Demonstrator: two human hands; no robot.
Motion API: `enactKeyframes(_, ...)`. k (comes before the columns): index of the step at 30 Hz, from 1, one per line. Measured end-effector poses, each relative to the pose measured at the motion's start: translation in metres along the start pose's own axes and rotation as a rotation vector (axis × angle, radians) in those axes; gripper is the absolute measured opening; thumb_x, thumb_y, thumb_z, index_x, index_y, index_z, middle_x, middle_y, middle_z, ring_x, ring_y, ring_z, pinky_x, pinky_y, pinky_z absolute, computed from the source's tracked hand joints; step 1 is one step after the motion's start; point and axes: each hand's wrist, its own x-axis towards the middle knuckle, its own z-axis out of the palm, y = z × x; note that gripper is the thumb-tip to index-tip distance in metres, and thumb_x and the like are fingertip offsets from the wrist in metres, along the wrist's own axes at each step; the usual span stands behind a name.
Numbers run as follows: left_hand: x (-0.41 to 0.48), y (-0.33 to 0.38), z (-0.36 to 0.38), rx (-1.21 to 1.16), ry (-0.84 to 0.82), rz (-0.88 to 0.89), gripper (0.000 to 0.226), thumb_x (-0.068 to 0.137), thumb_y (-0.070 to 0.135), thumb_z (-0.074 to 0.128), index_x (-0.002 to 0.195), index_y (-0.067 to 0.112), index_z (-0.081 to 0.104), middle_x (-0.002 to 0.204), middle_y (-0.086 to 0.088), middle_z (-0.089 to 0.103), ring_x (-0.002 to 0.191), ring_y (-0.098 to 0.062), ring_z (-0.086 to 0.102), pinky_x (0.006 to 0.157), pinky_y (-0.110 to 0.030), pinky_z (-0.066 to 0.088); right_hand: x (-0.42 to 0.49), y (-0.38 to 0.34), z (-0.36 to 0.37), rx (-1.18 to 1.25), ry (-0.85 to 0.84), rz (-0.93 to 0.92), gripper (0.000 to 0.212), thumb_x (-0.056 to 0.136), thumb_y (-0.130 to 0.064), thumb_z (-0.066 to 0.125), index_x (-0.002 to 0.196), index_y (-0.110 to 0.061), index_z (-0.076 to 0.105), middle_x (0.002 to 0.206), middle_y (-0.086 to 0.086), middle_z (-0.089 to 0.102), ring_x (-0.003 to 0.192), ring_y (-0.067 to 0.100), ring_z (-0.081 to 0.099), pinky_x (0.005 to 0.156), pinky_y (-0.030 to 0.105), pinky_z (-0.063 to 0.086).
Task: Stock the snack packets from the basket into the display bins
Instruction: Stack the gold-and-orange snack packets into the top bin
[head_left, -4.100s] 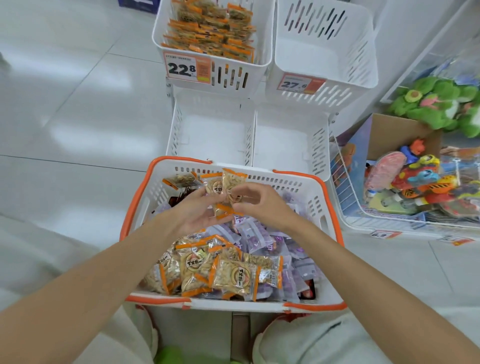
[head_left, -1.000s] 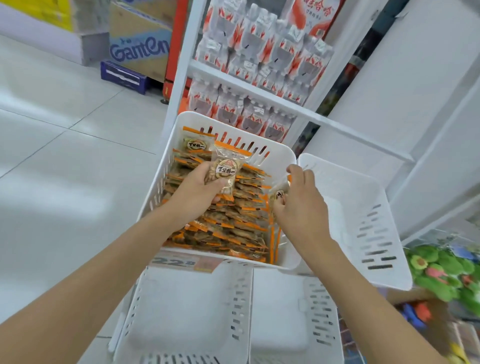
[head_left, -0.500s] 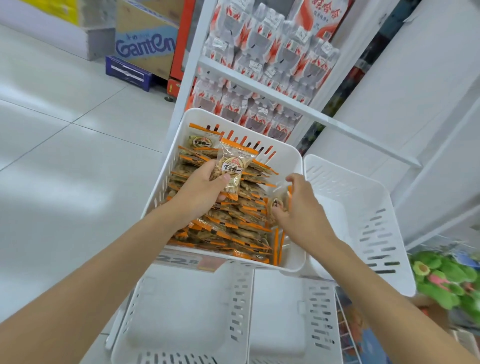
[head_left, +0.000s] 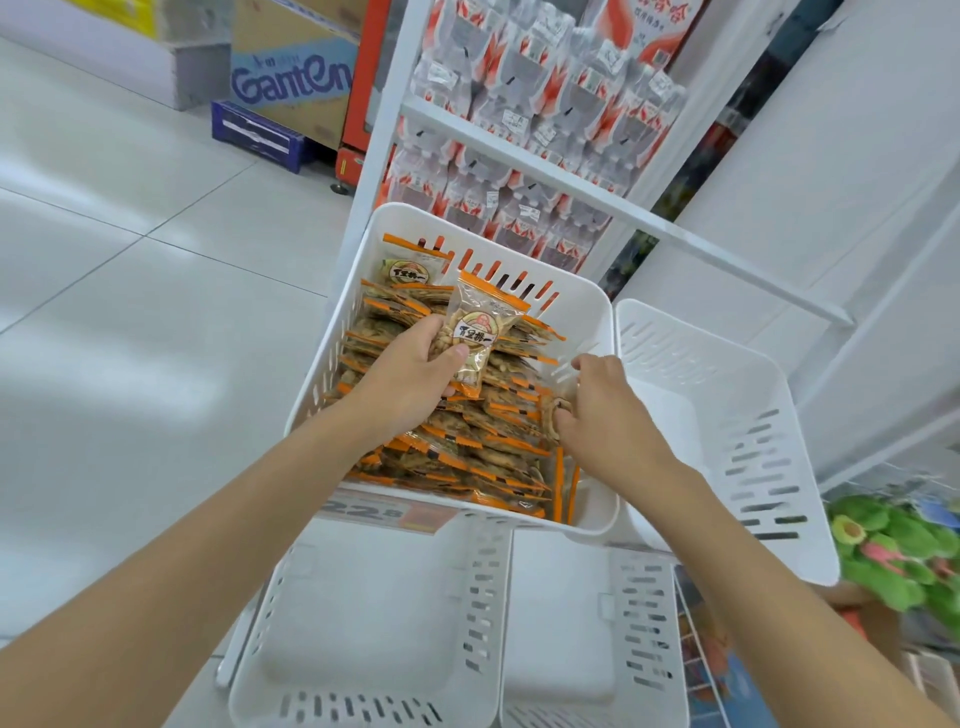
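Observation:
A white display bin (head_left: 587, 312) on the upper tier holds several orange-edged snack packets (head_left: 467, 441) laid in rows. My left hand (head_left: 410, 379) grips one upright orange-and-clear snack packet (head_left: 475, 332) over the bin's middle. My right hand (head_left: 602, 405) is inside the bin at its right wall, with fingers curled round another packet (head_left: 551, 415) that is mostly hidden by the hand. The basket is out of view.
A second white bin (head_left: 727, 415) stands to the right of the filled one, and two more white bins (head_left: 374, 623) sit below. A white shelf with red-and-white pouches (head_left: 545, 104) rises behind. Green plush toys (head_left: 898, 551) lie at the right edge.
Since 4.1 s ago both hands left the basket and came up to the upper bin. In the last second my right hand sank lower along the bin's right wall.

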Motion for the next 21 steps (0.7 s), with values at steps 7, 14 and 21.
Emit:
enactKeyframes(7,-0.001,0.0,0.0,0.005,-0.001,0.031,0.027,0.104,0.023,0.042,0.13,0.025,0.048,0.108,0.002,0.061,0.096,-0.016,0.061,0.081,-0.024,0.055,0.011,-0.01,0.014,-0.106,-0.069,0.047,0.024,0.09,-0.002,0.052,0.113,-0.007,0.048,0.123,0.014,0.041,0.099,0.033,0.055,0.071,0.036,0.043)
enactKeyframes(14,-0.001,-0.001,0.0,0.009,0.006,0.063,0.02,0.104,0.023,0.041,0.123,0.025,0.05,0.089,0.003,0.055,0.087,-0.017,0.059,0.079,-0.027,0.054,-0.002,0.007,0.008,0.131,0.061,-0.138,0.056,0.1,-0.022,0.051,0.15,-0.018,0.027,0.15,0.004,0.034,0.14,0.02,0.031,0.115,0.033,0.025)
enactKeyframes(21,-0.001,0.002,0.002,-0.037,0.001,0.143,0.026,0.101,0.017,0.049,0.123,0.032,0.051,0.111,0.012,0.063,0.096,-0.01,0.065,0.073,-0.016,0.055,-0.004,0.032,-0.001,0.106,0.144,-0.292,0.063,0.097,-0.033,0.058,0.151,-0.031,0.026,0.157,-0.008,0.027,0.144,0.009,0.018,0.12,0.036,0.007)
